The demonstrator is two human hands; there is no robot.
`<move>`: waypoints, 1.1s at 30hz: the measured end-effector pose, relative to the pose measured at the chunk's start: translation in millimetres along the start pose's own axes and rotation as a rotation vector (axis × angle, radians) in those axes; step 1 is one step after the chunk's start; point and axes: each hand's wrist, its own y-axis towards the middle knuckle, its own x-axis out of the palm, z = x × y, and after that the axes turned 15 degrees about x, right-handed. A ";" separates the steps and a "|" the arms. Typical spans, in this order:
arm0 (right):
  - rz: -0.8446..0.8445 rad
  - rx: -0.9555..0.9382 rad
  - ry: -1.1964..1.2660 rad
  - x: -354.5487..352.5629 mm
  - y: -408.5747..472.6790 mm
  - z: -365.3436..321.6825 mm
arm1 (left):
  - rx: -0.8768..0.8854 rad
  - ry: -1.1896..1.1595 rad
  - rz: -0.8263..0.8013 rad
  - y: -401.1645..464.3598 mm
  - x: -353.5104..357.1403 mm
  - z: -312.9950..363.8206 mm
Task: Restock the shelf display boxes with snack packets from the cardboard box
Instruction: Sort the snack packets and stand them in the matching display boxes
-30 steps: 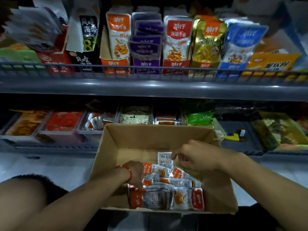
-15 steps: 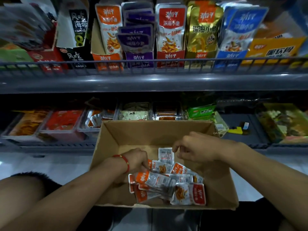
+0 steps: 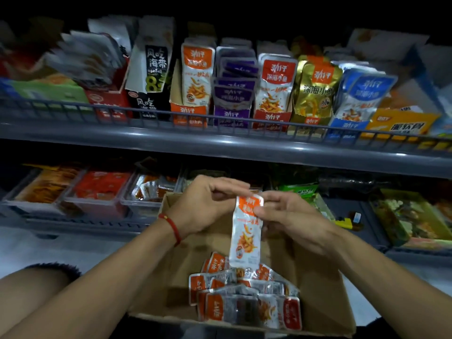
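Note:
An orange-and-white snack packet hangs upright above the open cardboard box. My left hand, with a red cord on the wrist, pinches the packet's top edge from the left. My right hand pinches the same top from the right. Several more packets lie in a heap at the near end of the box. On the upper shelf stand the display boxes, among them an orange one, a purple one and a red one, each holding upright packets.
A grey wire rail runs along the upper shelf's front edge. Clear plastic trays of red and orange snacks line the lower shelf behind the box. Green packets and a yellow tray sit to the right.
Both hands have risen out of the box, lifting one orange packet up between them. The view has tilted upward, showing more of the upper shelf.

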 end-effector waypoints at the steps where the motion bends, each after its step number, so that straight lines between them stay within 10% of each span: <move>1: 0.062 -0.053 0.021 2.0 -2.9 -3.8 | -0.058 -0.131 0.078 -0.1 -1.0 6.7; 6: 0.309 -0.180 0.175 5.2 -21.2 -15.1 | -0.388 -0.489 0.081 -9.8 -1.2 21.6; 10: 0.341 -0.157 0.240 8.5 -31.8 -17.4 | -0.360 -0.376 0.152 -14.5 -0.9 25.6; 17: 0.337 -0.267 0.160 24.6 -58.0 -73.4 | -0.207 -0.827 0.432 -0.4 -35.0 53.8; 33: 0.832 -0.784 -0.968 74.6 -30.4 -277.0 | -0.208 -1.012 0.839 8.0 -101.9 59.7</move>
